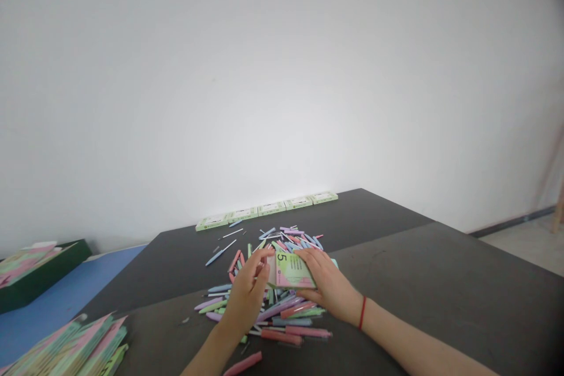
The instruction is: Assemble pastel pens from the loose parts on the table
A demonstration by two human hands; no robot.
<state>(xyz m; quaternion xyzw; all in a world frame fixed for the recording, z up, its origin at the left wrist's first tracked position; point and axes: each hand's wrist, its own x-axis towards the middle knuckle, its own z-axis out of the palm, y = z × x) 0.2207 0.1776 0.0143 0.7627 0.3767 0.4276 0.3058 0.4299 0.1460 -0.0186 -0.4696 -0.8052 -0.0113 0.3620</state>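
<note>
A small green and pink cardboard box (293, 270), printed with a large 5, is in front of me above a heap of pens. My right hand (328, 282), with a red string on its wrist, grips the box by its right side, fingers over the top and thumb along the near edge. At the box's left end, where a pale flap shows, my left hand (250, 288) has its bent fingers and thumb closed on the edge. Around and below lie many loose pens (282, 338) in pink, blue, purple and green.
Several similar flat boxes (272, 208) stand in a row along the wall. Flattened cartons (83, 346) are stacked at the lower left. A dark green tray (48, 276) with more cartons rests on a blue surface (110, 276). The black table (396, 282) extends right.
</note>
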